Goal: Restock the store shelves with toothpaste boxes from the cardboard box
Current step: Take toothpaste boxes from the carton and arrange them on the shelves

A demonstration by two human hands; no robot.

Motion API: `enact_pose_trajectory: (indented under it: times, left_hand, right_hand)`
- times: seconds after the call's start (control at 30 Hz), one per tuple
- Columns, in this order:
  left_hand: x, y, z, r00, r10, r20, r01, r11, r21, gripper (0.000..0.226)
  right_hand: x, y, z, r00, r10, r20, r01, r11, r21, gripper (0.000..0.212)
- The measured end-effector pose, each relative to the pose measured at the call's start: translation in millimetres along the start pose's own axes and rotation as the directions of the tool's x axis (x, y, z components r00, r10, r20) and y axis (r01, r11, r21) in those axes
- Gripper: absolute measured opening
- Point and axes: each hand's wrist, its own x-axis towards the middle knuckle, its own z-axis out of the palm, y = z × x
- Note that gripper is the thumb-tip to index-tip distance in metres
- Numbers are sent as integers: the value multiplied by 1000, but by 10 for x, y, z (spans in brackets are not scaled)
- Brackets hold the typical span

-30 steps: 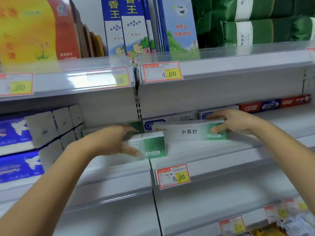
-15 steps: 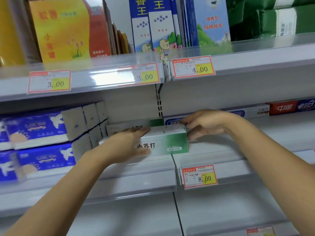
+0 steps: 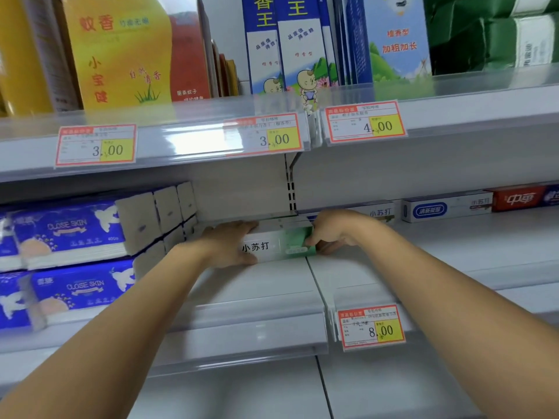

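Observation:
A white and green toothpaste box [image 3: 278, 247] lies lengthwise on the middle shelf [image 3: 272, 285], close to the seam between two shelf sections. My left hand [image 3: 228, 244] grips its left part, fingers over the top and thumb along the lower front edge. My right hand [image 3: 331, 232] holds its right end with curled fingers. A second box of the same kind seems to lie right behind it, mostly hidden. More toothpaste boxes line the back: a white one [image 3: 381, 212], a blue-and-white one [image 3: 447, 208] and a red one [image 3: 521, 199]. The cardboard box is out of view.
Blue tissue packs [image 3: 69, 234] are stacked on the left of the same shelf, nearly touching the box's left end. The shelf above [image 3: 453, 116] carries tall yellow, blue and green packages and overhangs my hands. An 8.00 price tag [image 3: 372, 327] hangs on the shelf edge.
The two boxes, held apart a second ago, came together and slid left. My right hand moved from the box's top to its right end, my left hand stayed on the left part.

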Motion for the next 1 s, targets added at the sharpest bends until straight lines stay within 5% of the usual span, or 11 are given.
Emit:
enact_pose_trajectory:
  times: [0.17,0.8,0.93,1.0]
  left_hand:
    - [76,-206,41,1000,7,23,-5,996,-86,84]
    - [-45,-75,-43,999,-44,19,45,998,-50,75]
    - [-328,373,-192,996,34,-78,-47,985,-164,59]
    - [-554,721,-222,960,125,-248,-179,962,-206,46]
  right_hand:
    - [81,-27,93,994,-58,-90,35,970,-240,17]
    - [27,0,58,999,-42,-3,42,991,-130,33]
    - [-424,45,-85,980,-167,-110,141,967,-212,34]
    - [-758,158,-135,930,-297,-216,265,950,-166,29]
